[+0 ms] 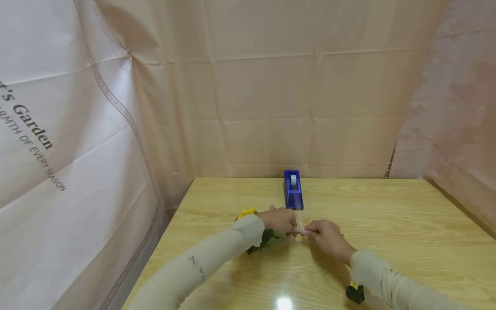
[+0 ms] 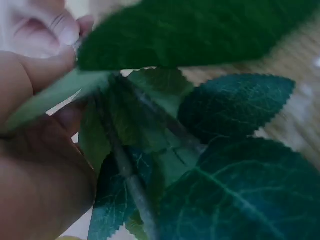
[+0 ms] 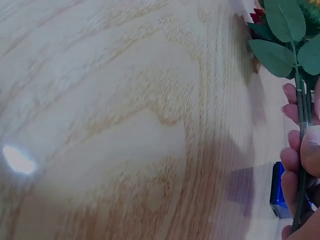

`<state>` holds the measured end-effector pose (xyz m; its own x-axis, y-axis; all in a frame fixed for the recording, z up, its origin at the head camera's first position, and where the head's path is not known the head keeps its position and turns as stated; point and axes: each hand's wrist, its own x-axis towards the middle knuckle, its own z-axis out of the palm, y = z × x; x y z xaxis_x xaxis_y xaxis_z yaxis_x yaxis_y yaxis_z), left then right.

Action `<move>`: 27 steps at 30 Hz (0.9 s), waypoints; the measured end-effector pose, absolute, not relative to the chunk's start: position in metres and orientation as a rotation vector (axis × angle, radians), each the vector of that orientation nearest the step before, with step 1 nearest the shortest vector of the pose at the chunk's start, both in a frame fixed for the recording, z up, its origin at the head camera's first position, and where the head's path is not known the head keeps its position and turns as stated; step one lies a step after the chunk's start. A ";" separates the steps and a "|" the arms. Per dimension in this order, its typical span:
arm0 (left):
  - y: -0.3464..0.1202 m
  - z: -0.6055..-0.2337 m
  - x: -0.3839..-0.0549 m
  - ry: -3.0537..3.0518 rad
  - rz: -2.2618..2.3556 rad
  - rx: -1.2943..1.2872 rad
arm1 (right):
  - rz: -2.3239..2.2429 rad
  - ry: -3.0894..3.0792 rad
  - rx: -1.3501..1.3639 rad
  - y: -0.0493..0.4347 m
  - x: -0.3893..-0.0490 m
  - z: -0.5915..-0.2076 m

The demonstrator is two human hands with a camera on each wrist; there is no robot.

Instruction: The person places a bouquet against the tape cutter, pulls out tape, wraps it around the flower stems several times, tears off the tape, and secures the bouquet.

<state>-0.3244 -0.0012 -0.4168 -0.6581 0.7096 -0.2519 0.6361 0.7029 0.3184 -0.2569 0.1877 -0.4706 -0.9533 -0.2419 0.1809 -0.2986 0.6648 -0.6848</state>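
Observation:
Both hands hold a bunch of artificial flowers by its stems [image 3: 303,107], low over the table. My left hand [image 1: 280,220] grips the stems close under the green leaves [image 2: 235,107]; a yellow flower [image 1: 246,212] shows beyond the left cuff, and a red one [image 3: 257,16] in the right wrist view. Farther down the stems, my right hand [image 1: 328,237] pinches them between thumb and fingers. A strip of clear tape [image 1: 299,218] runs from the blue tape dispenser [image 1: 293,189] to the stems at the fingertips. Leaves hide much of the grip in the left wrist view.
The dispenser stands near the back edge of the wooden table [image 1: 387,215]. A small black-and-yellow object [image 1: 354,293] lies at the front, partly under the right sleeve. Cloth sheets [image 1: 263,107] hang behind the table and at both sides.

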 end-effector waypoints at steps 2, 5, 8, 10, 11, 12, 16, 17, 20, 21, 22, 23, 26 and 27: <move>-0.002 -0.415 -0.327 2.472 0.369 1.002 | 1.170 -2.782 0.471 0.188 -0.257 -0.471; -0.003 -0.419 -0.328 2.358 0.541 0.922 | 1.152 -2.741 0.512 0.189 -0.257 -0.472; -0.004 -0.425 -0.327 2.324 0.666 0.856 | 1.139 -2.715 0.553 0.189 -0.257 -0.473; -0.003 -0.425 -0.323 2.398 0.657 0.829 | 1.127 -2.718 0.545 0.188 -0.256 -0.474; -0.003 -0.424 -0.321 2.444 0.632 0.815 | 1.123 -2.724 0.536 0.188 -0.257 -0.474; -0.002 -0.424 -0.320 2.491 0.600 0.802 | 1.124 -2.728 0.524 0.188 -0.257 -0.474; 0.000 -0.424 -0.317 2.619 0.518 0.757 | 1.135 -2.735 0.486 0.187 -0.256 -0.473; 0.000 -0.424 -0.317 2.630 0.516 0.754 | 1.143 -2.735 0.479 0.187 -0.256 -0.473; 0.001 -0.426 -0.317 2.664 0.511 0.746 | 1.157 -2.739 0.460 0.186 -0.256 -0.472; 0.001 -0.426 -0.317 2.672 0.510 0.748 | 1.159 -2.740 0.454 0.186 -0.256 -0.472; 0.001 -0.426 -0.317 2.680 0.512 0.748 | 1.162 -2.742 0.448 0.186 -0.256 -0.472; 0.001 -0.426 -0.316 2.689 0.511 0.750 | 1.166 -2.745 0.441 0.186 -0.256 -0.471; 0.001 -0.426 -0.315 2.722 0.496 0.756 | 1.171 -2.756 0.419 0.185 -0.256 -0.470; 0.002 -0.426 -0.314 2.736 0.479 0.761 | 1.170 -2.760 0.411 0.185 -0.256 -0.469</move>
